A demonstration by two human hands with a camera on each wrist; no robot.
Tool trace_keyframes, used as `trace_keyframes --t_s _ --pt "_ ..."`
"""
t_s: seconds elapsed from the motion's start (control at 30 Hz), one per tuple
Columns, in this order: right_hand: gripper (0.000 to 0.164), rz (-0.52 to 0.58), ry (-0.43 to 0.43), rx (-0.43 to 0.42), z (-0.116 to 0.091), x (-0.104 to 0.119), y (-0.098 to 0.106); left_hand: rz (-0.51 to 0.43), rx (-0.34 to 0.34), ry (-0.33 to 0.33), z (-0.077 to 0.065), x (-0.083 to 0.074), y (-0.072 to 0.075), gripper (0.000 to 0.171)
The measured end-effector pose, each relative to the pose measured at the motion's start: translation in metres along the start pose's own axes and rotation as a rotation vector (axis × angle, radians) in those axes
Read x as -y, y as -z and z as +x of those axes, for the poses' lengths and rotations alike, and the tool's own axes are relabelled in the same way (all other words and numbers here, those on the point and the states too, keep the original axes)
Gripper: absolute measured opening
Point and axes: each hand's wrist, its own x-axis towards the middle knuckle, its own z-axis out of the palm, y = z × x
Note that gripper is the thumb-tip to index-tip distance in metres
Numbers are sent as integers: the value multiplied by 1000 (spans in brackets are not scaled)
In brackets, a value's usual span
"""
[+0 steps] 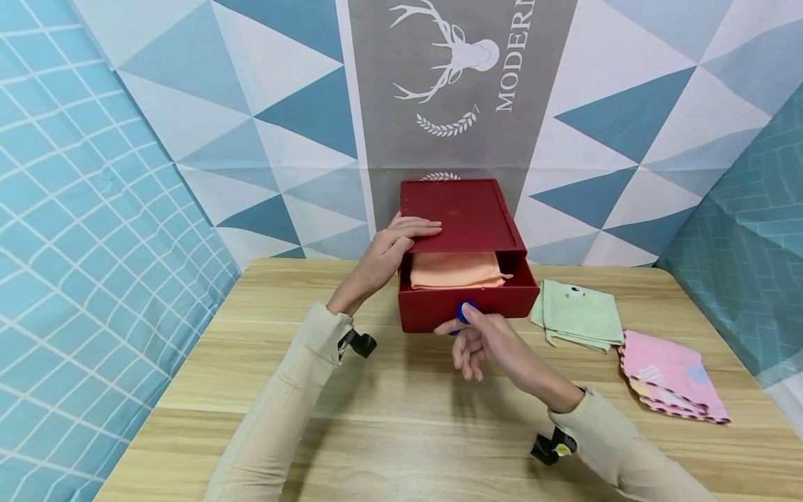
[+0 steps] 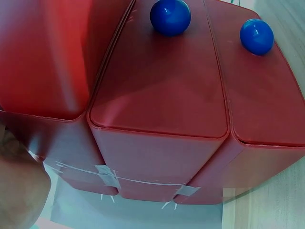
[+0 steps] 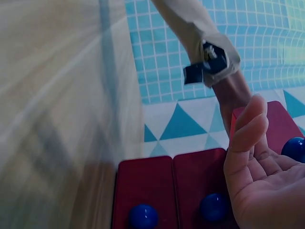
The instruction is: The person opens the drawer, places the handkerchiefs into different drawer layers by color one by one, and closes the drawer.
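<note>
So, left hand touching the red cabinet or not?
Touching. The head view shows the left hand resting on top of the red cabinet, by its left edge.

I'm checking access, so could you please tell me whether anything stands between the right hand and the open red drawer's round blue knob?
Nothing visible does: the right hand is at the round blue knob. The folded orange cloth lies behind, inside the red drawer.
</note>
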Motion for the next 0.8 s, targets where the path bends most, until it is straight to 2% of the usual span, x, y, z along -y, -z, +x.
trace_keyframes --t_s 0.23,0.5,0.8 --pt "65 -18 -14 -62 15 2 6 2 -1 -5 -1 -1 1 47" --pt "70 -30 -45 -82 28 4 14 -6 -5 3 -2 -1 2 48" --pt "71 33 -94 -89 36 6 24 -6 1 4 -1 0 1 49"
